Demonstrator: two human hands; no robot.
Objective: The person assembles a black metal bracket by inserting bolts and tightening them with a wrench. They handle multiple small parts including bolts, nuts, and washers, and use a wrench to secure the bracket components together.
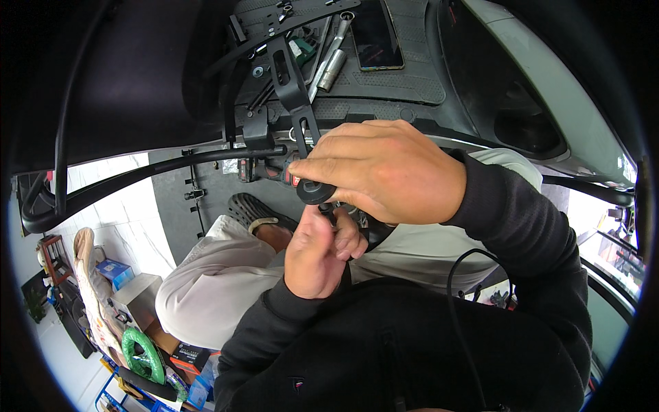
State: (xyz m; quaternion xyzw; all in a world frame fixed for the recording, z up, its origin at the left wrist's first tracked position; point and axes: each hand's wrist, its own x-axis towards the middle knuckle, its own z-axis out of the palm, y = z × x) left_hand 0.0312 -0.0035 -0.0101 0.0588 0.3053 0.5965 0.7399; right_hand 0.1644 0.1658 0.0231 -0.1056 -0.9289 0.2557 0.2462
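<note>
**Two hands on a black knob under the mat**

The right hand (388, 172) lies curled over a round black knob (316, 192), pinching it between thumb and forefinger; the left hand (319, 254) is closed just beneath it, fingers bunched around something too hidden to name; the knob sits at the lower end of a black slotted bracket (292, 86), so the fitting looks part-done, not finished, by my reckoning. On the dark textured mat (405, 86) above, toward its far edge, lie one phone (376, 34) and two metal sockets (333, 58); one red-and-black power tool (264, 168) sits just left of the knob.
</note>
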